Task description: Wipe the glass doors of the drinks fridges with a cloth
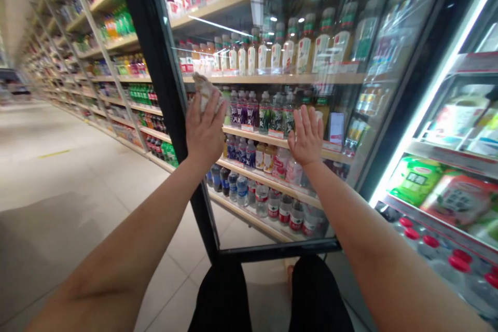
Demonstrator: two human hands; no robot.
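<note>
Reaching up from the lower corners of the frame, two bare forearms point(155, 212) flank a person's black-trousered legs point(220, 295) at bottom centre. Left of centre, the left hand point(205, 127) lies flat over a pale, crumpled cloth point(202, 87), holding it against the glass of a black-framed door point(167, 83), close to its left edge. Right of centre, the right hand point(308, 136) is spread wide and flat, its palm seemingly touching the same glass, though the angle makes contact hard to confirm. At lower right stand red-capped bottles point(459, 262), below a green package point(414, 179) on a lit cooler shelf point(439, 226). Through the glass, shelves point(280, 79) carry rows of drinks point(303, 52), some white-labelled with green caps. Farther off, pale floor tiles point(46, 181) and long shelving point(122, 41) recede toward the blurred upper left.
</note>
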